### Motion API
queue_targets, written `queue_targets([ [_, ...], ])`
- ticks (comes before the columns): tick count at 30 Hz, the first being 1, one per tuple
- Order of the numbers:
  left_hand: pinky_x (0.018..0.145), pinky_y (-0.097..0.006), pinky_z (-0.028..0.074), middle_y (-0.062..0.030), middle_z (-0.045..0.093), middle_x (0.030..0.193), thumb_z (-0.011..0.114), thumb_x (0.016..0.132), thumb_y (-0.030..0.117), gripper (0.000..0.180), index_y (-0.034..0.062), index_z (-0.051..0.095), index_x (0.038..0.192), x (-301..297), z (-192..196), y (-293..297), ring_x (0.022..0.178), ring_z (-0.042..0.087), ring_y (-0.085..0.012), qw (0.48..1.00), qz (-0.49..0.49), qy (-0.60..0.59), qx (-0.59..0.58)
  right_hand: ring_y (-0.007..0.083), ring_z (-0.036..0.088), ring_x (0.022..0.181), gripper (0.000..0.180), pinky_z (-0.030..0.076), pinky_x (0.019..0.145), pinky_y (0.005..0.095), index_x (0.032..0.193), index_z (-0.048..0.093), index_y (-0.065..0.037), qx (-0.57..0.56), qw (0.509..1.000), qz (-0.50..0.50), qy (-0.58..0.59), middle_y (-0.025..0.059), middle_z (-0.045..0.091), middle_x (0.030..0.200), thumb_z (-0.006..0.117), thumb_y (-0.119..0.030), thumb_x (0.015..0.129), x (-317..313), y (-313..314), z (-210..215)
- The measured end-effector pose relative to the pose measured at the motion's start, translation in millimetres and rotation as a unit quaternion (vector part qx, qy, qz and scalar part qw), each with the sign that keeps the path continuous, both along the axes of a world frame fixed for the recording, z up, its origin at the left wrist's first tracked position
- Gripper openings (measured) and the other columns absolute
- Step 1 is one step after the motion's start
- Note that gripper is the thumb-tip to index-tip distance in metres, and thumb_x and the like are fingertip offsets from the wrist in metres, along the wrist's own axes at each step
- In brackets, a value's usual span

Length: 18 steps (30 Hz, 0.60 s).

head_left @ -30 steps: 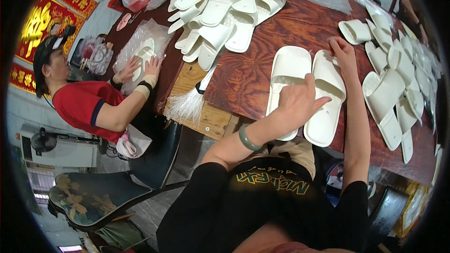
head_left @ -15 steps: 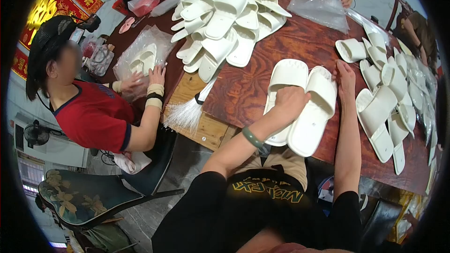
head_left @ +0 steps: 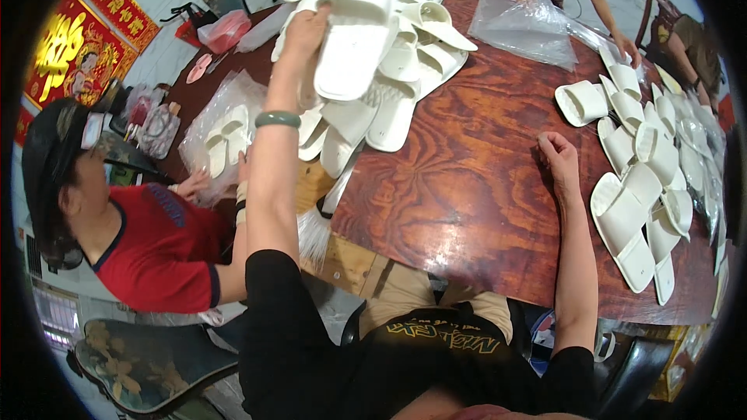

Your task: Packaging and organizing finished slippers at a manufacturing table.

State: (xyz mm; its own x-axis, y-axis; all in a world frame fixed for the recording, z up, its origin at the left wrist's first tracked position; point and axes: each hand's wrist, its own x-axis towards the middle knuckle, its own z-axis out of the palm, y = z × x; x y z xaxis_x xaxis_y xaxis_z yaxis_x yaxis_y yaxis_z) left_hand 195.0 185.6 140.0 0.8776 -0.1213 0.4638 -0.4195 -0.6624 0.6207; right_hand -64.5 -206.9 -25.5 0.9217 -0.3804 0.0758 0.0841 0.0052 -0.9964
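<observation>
My left hand (head_left: 306, 31) is raised over the big pile of white slippers (head_left: 393, 120) at the far left of the table. It grips a white open-toed slipper (head_left: 352, 62) by its inner edge. A second slipper seems to hang with it, mostly hidden behind my hand and wrist. Above the bare wood to the right, my right hand (head_left: 559, 157) has its fingers curled together; whether anything small is in them I cannot make out. Beyond that hand lies a second, looser heap of white slippers (head_left: 622, 206).
At my left a person in a red shirt (head_left: 156, 241) handles slippers in a clear plastic bag (head_left: 237, 101). Across the wooden table (head_left: 443, 202), another person holds clear plastic bags (head_left: 521, 27). A bundle of white plastic strands (head_left: 313, 237) hangs at the table's left edge.
My left hand has carried the slippers from in front of me up and left over the pile. My right hand has come slightly nearer, apart from the slippers.
</observation>
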Motion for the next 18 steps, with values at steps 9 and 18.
queue_targets([
  [9,0.068,-0.041,0.047,-0.0202,0.064,0.082,0.047,0.087,0.037,0.044,-0.0034,0.064,0.082,98,-67,63,0.071,0.062,-0.0301,0.934,0.056,-0.113,0.335,0.0033,0.045,0.055,0.018,0.034,0.047,0.0199,0.085,0.063,-0.005,-0.072,0.995,0.017,0.073,-0.0022,0.055,0.067,0.060,-0.023,0.086,-5,16,29],
  [18,0.074,-0.032,0.043,-0.0147,0.063,0.079,0.052,0.080,0.062,0.078,-0.0149,0.062,0.091,55,-56,17,0.075,0.057,-0.0209,0.992,0.036,0.121,-0.012,0.0241,0.062,0.075,0.019,0.048,0.068,0.0325,0.089,0.063,-0.002,-0.226,0.972,-0.049,-0.046,0.0123,0.065,0.081,0.058,-0.020,0.082,-21,3,4],
])
